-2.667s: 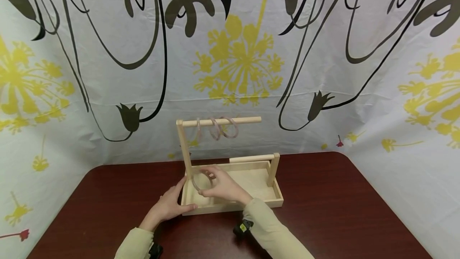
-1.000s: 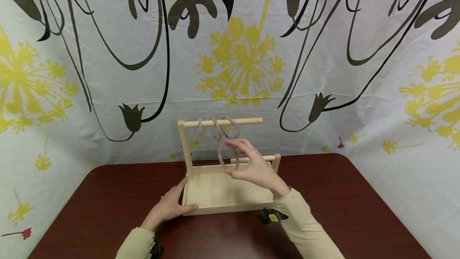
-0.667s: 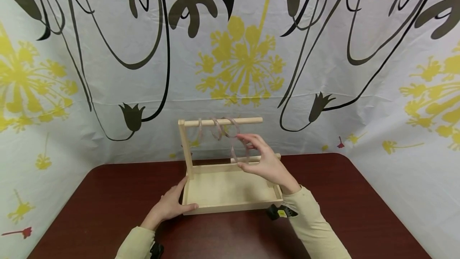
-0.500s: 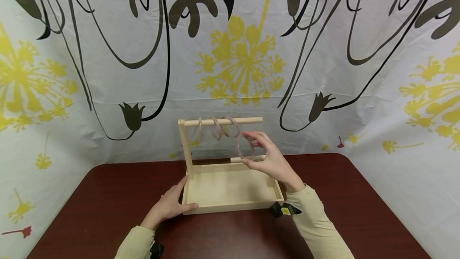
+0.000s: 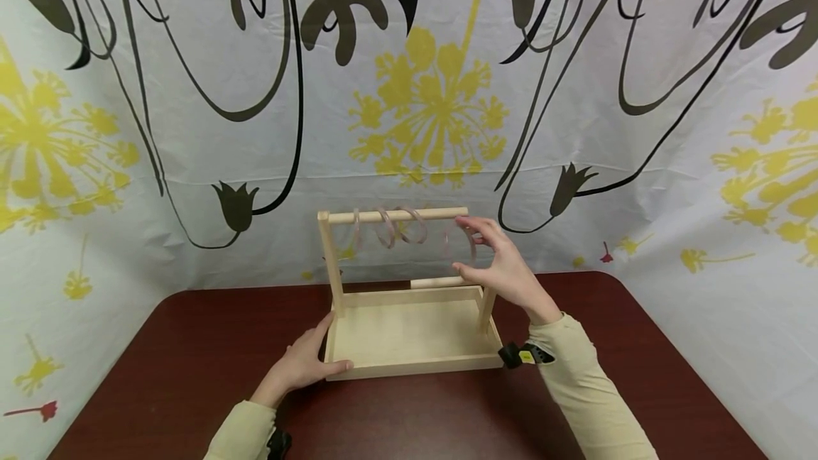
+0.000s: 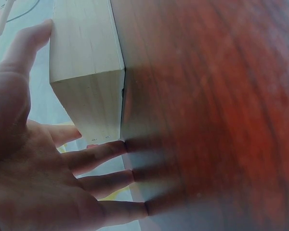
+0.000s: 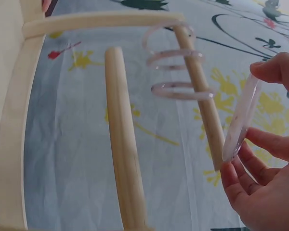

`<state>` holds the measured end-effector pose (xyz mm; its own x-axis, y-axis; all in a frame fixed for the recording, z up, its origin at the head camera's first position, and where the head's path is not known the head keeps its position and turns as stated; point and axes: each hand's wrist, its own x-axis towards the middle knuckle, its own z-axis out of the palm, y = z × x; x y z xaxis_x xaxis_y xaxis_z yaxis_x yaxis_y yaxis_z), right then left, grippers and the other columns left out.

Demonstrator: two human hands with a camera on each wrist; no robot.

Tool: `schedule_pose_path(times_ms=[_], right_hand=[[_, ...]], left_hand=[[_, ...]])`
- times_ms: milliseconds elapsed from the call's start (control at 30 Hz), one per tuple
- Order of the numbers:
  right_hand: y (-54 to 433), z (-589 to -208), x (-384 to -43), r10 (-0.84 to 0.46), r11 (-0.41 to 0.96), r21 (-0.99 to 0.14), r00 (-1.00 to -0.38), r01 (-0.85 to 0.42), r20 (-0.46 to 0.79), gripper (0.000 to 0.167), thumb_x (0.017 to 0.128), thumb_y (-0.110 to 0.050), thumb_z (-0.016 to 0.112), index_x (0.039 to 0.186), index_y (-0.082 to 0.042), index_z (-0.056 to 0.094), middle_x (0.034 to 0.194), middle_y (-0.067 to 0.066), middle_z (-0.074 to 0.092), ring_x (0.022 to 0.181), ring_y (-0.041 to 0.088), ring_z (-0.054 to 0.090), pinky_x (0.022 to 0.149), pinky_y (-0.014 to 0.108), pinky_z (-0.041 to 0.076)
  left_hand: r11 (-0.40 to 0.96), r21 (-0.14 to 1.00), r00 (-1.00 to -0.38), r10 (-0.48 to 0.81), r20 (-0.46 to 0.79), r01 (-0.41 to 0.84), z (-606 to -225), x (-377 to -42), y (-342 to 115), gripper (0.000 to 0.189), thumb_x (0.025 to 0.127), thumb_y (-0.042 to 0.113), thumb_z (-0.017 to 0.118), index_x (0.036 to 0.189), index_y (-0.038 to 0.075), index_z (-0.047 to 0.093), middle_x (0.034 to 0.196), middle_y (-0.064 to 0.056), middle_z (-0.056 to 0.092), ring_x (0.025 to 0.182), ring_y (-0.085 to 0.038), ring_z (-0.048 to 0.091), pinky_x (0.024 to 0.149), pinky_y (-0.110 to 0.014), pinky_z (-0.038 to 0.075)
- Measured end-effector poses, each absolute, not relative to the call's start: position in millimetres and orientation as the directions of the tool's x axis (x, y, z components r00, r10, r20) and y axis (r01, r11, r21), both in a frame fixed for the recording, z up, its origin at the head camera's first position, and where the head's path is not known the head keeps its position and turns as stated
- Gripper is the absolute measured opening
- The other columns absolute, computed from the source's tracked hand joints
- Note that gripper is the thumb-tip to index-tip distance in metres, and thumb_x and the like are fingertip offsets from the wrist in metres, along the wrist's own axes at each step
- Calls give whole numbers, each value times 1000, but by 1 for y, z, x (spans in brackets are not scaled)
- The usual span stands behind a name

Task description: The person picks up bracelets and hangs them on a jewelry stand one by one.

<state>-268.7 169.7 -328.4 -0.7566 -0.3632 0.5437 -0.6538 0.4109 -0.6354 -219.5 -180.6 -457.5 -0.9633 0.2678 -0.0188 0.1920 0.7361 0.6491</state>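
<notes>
My right hand (image 5: 505, 268) pinches a pale pink, translucent bangle (image 7: 242, 120) between thumb and fingertips. It holds the bangle just beside the free right end of the upper wooden rod (image 5: 441, 214). From that rod hang three similar bangles, among them a rightmost bangle (image 5: 422, 231), spaced left of its end. My left hand (image 5: 303, 357) rests at the left front corner of the wooden tray stand (image 5: 409, 325). In the left wrist view its thumb touches the tray's edge, while the other fingers (image 6: 106, 183) are spread and nearly straight, fingertips at the tabletop.
A tall post (image 5: 331, 268) on the tray's left carries the upper rod. A shorter post (image 5: 488, 307) on the right bears a lower rod (image 5: 437, 282) pointing left. Dark reddish table (image 5: 211, 346) surrounds the stand, with a flower-patterned cloth (image 5: 409, 119) hanging close behind.
My right hand has lifted the bangle from the tray's left part, carrying it up and right to the upper rod's free end. The left hand has stayed at the corner.
</notes>
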Motion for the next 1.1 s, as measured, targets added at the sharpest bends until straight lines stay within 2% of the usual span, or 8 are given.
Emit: schedule_pose_path(times_ms=[167,333,500,700,933,1100], right_hand=[[179,-326,-279,-365,424,-604,-738,-675,568,67,80,-4,78,140,-4,48,132,15,45,114,35,46,97,52,38],[185,-321,-288,-352,454,-593,-745,-665,566,66,80,-3,78,139,-1,49,131,16,44,115,35,46,98,50,38],[187,-316,-295,-356,471,-570,-736,-673,575,67,78,1,79,137,5,47,130,22,44,114,38,46,97,51,39],[176,-293,-282,-370,476,-587,-755,-655,542,62,79,10,73,135,13,44,128,32,40,114,46,43,98,55,38],[187,-313,-318,-393,461,-608,-763,-646,512,65,82,-2,76,139,5,44,131,20,43,118,34,45,101,47,38],[184,-317,-324,-410,417,-651,-771,-634,488,65,82,-1,75,139,3,44,132,18,43,118,32,44,101,44,39]], left_hand=[[742,643,-964,264,-23,188,-458,-220,-180,104,77,38,81,151,-4,22,136,-34,42,122,-51,42,92,-74,27],[744,642,-965,262,-26,184,-456,-218,-180,103,77,38,81,151,-4,22,136,-35,42,122,-52,42,92,-74,26],[741,647,-964,263,-30,182,-456,-217,-180,103,78,38,81,151,-3,22,137,-35,41,123,-52,41,93,-74,25],[742,644,-965,261,-25,185,-456,-217,-180,103,78,38,81,151,-3,22,136,-34,42,123,-52,42,93,-73,26],[738,648,-964,266,-21,189,-457,-218,-180,103,78,38,81,152,-3,22,137,-34,42,123,-51,41,92,-74,27],[735,652,-964,264,-21,187,-456,-218,-180,103,78,37,81,152,-3,22,137,-34,41,123,-52,41,92,-75,25]])
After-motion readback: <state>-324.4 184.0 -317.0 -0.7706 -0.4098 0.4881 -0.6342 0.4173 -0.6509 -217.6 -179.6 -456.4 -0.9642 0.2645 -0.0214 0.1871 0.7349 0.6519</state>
